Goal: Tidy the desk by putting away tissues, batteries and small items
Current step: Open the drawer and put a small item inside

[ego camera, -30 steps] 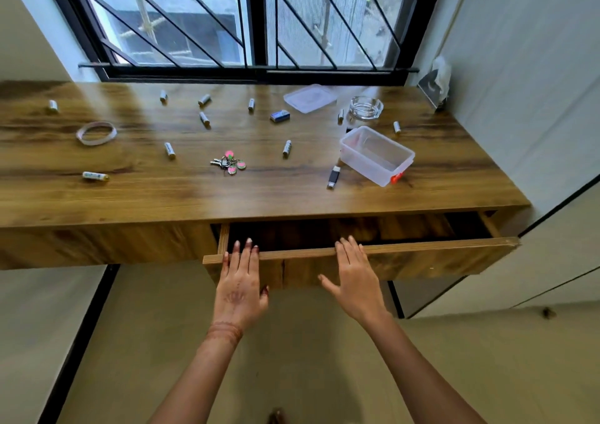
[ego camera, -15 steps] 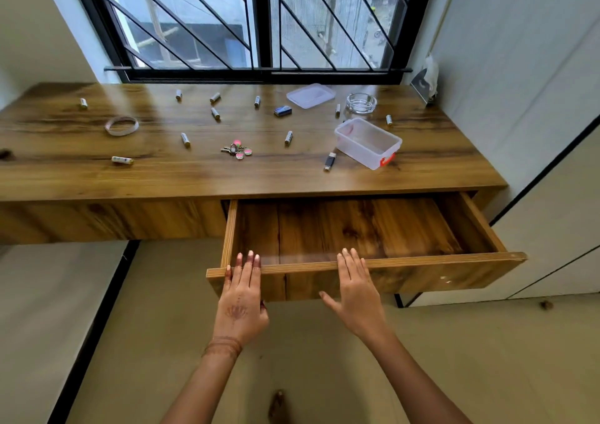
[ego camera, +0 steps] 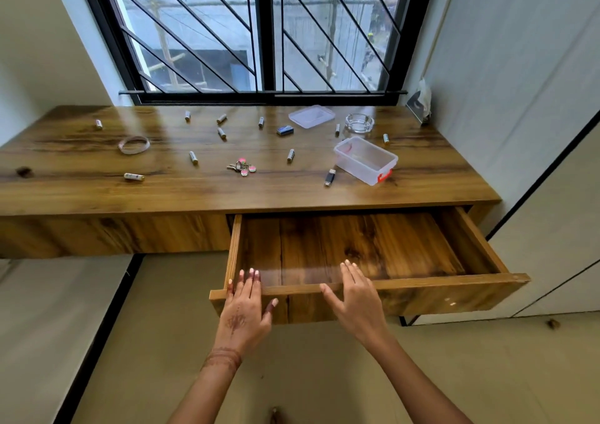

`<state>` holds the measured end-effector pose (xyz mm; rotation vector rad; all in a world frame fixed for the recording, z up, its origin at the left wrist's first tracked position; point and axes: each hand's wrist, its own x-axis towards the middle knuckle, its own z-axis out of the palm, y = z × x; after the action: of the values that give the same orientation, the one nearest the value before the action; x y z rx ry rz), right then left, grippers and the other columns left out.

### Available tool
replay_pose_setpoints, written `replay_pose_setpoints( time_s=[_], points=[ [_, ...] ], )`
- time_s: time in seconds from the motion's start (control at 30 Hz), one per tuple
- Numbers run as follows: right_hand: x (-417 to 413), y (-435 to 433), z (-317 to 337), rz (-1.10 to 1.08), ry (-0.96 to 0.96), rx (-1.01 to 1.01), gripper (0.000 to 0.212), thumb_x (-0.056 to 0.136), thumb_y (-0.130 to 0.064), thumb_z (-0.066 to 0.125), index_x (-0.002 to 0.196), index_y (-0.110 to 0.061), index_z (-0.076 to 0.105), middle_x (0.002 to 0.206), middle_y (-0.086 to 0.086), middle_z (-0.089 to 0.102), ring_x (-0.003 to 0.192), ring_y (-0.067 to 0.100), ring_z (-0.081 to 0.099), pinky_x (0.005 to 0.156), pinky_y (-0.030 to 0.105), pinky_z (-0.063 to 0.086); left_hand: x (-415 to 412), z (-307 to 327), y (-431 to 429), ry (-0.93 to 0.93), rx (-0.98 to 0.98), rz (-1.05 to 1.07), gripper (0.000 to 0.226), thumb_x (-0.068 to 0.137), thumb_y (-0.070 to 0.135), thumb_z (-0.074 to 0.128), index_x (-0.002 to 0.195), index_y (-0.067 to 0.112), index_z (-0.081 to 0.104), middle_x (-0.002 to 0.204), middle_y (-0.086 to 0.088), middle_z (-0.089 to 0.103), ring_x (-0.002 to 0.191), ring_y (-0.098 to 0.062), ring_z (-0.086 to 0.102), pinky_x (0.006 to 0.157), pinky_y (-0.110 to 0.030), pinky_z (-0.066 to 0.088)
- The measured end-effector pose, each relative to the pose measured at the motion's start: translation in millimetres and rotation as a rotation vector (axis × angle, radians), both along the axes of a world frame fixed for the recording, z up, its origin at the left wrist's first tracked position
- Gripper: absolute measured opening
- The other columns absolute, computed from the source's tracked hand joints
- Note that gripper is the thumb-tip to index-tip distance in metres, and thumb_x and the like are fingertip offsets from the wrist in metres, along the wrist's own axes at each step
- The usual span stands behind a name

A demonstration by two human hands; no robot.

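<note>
Several batteries [ego camera: 193, 157] lie scattered over the wooden desk [ego camera: 97, 190]. A clear plastic box [ego camera: 365, 160] with a red clip stands at the right, its lid [ego camera: 311, 116] lying flat behind it. A key bunch [ego camera: 243, 167], a USB stick [ego camera: 329, 177], a blue item [ego camera: 285, 130] and a tape loop [ego camera: 133, 144] also lie on top. A tissue pack [ego camera: 421, 103] leans in the far right corner. The drawer [ego camera: 454, 285] stands pulled out, with nothing inside. My left hand [ego camera: 244, 313] and right hand [ego camera: 357, 300] rest flat over its front edge, fingers apart, holding nothing.
A glass ashtray [ego camera: 359, 122] sits near the window [ego camera: 266, 34]. White cabinet doors [ego camera: 535, 131] close off the right side. The open drawer sticks out toward me over the floor.
The drawer has slid out from nearly closed to well open, with both hands on its front edge moving back toward me.
</note>
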<state>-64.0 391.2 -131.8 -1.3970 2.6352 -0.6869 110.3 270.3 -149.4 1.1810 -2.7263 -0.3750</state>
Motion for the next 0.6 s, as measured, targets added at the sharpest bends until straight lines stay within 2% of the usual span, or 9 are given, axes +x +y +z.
replay_pose_setpoints(
  time_s=[0.07,0.17,0.33,0.4,0.53,0.6],
  points=[
    [-8,-14,10,-0.021,-0.065,-0.053,0.065,0.091,-0.05,0.044,0.141,-0.009,0.032,0.149,0.007,0.034,0.14,0.018,0.028,0.112,0.029,0.025,-8,8,-8,0.023,0.021,0.008,0.087,0.077,0.06,-0.001,0.147,0.007,0.003,0.158,-0.007,0.005,0.138,-0.012,-0.012,0.111,-0.028,-0.011],
    [-27,-47,26,-0.08,-0.115,-0.12,0.058,0.092,-0.042,0.049,0.138,-0.009,0.038,0.145,0.007,0.041,0.136,0.018,0.035,0.109,0.029,0.032,-30,22,-32,0.04,0.011,0.014,0.075,0.091,0.057,0.011,0.147,0.01,-0.002,0.158,-0.005,-0.001,0.135,-0.008,-0.017,0.111,-0.025,-0.013],
    [-73,-120,46,-0.16,-0.167,-0.173,0.051,0.091,-0.032,0.055,0.133,-0.007,0.043,0.135,0.011,0.05,0.126,0.022,0.047,0.101,0.03,0.041,-76,40,-91,0.066,-0.046,-0.001,0.068,0.095,0.049,0.021,0.145,0.011,-0.005,0.158,-0.005,-0.001,0.14,-0.013,-0.015,0.117,-0.032,-0.01],
    [-91,-148,50,-0.175,-0.184,-0.167,0.049,0.091,-0.031,0.055,0.131,-0.005,0.044,0.132,0.012,0.053,0.122,0.024,0.05,0.098,0.033,0.045,-92,44,-116,0.07,-0.024,-0.006,0.067,0.097,0.045,0.027,0.147,0.011,-0.003,0.158,-0.005,-0.002,0.144,-0.015,-0.01,0.115,-0.03,-0.011],
    [-124,-196,50,-0.207,-0.172,-0.136,0.037,0.089,-0.029,0.058,0.117,-0.006,0.053,0.113,0.01,0.06,0.106,0.023,0.058,0.088,0.034,0.052,-119,45,-164,0.026,-0.003,-0.053,0.067,0.098,0.041,0.029,0.147,0.007,-0.003,0.158,-0.007,-0.006,0.145,-0.019,-0.011,0.112,-0.028,-0.014],
    [-135,-212,49,-0.236,-0.16,-0.12,0.037,0.089,-0.029,0.059,0.118,-0.007,0.052,0.115,0.009,0.06,0.107,0.022,0.057,0.09,0.035,0.05,-130,41,-186,-0.005,0.026,-0.081,0.068,0.098,0.043,0.025,0.147,0.007,-0.002,0.158,-0.008,-0.007,0.145,-0.02,-0.01,0.112,-0.028,-0.014]
  ],
)
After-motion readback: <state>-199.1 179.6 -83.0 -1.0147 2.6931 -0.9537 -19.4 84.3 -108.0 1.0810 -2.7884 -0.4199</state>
